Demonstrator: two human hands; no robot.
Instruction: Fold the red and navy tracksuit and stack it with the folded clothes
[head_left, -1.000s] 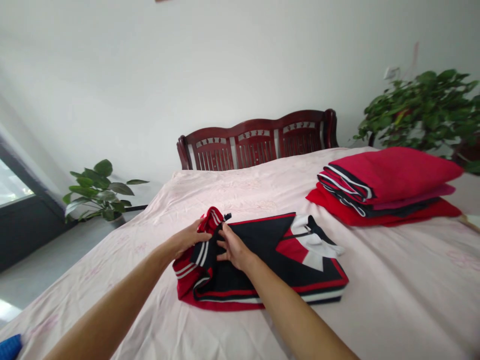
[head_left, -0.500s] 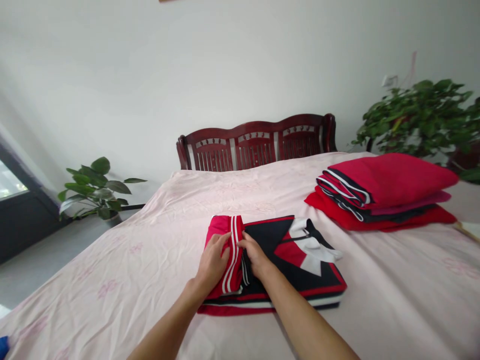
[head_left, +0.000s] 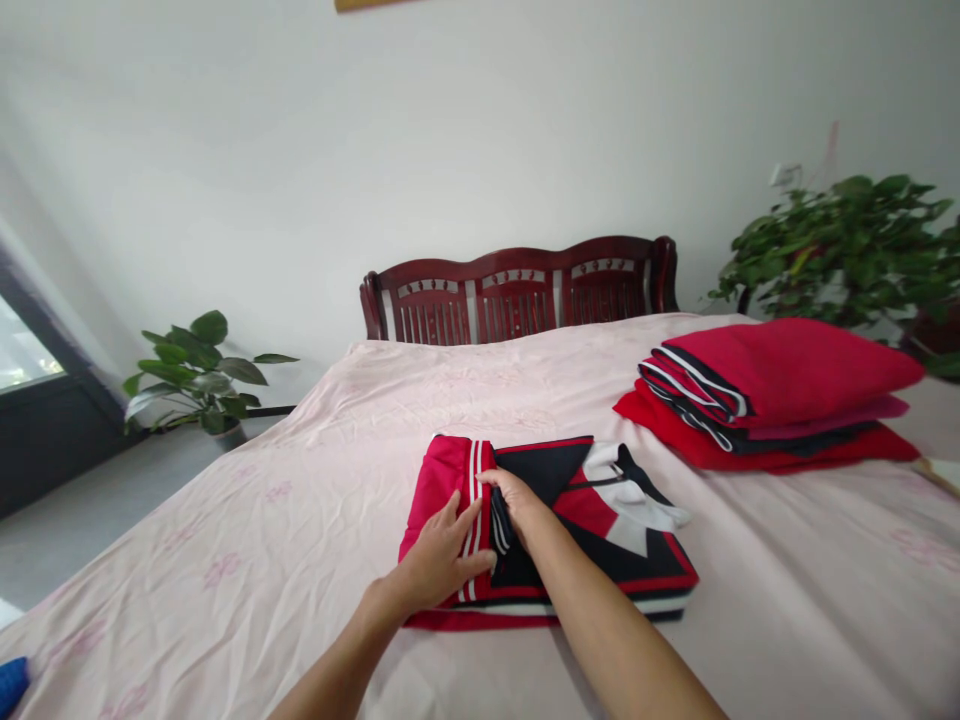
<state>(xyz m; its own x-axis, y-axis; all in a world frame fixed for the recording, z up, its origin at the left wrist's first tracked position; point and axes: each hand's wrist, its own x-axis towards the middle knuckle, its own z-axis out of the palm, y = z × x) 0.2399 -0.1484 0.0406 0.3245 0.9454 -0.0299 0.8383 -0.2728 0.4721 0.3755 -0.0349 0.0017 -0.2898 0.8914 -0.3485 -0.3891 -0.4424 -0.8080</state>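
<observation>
The person's left hand (head_left: pixel 442 555) is lying palm down on the folded clothing, its fingers spreading loosely over the striped band (head_left: pixel 478 460) and pressing it rather than clasping it. The right hand (head_left: pixel 517 500) is resting its thumb on the right edge of this band; its other fingers are partly hiding behind the hand, so whether they are pinching the cloth cannot be told.

Under both hands, the jacket (head_left: pixel 581 510) is lying folded on the near middle of the bed, its collar (head_left: pixel 626 485) facing right. The band is running from near to far across the left part, showing red with white stripes, and plain bright red cloth is spreading to its left. Just right of the band, a dark piece with white stripes is peeping out beside the right hand. The body is showing navy, with red trim along its far, right and near edges. A red wedge and white panels are leading to the white and dark collar. Along the near side, white, dark and red layers are showing beneath.

Farther right, well apart, a stack of folded clothes (head_left: pixel 787 385) is sitting on the pale pink, flowered sheet (head_left: pixel 322 540), its red top piece showing navy and white edging. Beyond, a carved wooden headboard (head_left: pixel 517 290) is standing against the wall.
</observation>
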